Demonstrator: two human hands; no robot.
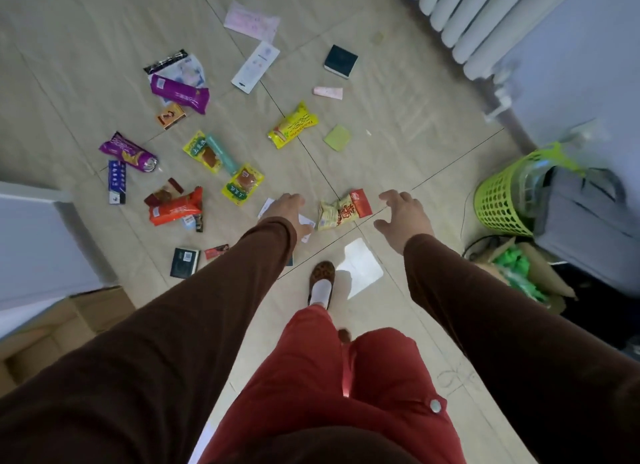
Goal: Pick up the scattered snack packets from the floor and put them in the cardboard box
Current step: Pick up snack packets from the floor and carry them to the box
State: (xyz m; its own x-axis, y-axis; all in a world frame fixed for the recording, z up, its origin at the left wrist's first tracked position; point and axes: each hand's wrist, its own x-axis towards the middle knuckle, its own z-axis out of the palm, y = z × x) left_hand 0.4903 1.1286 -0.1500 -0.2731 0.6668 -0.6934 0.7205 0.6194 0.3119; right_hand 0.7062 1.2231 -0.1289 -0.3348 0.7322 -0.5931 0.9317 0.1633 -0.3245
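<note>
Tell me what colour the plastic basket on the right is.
The basket is bright lime green with a perforated wall, seen clearly in the head view.

I see snack packets scattered flat across the floor: a crumpled yellow-and-red packet [341,211] lying between my two sets of fingertips, a yellow-green packet [243,184] just beyond my left fingers, an orange one [176,210] further left, purple packets [129,152] well beyond.

A home room: pale tiled floor [398,117], white radiator [446,17] far right, green laundry basket [502,200] at right, cardboard box [45,339] near left.
</note>
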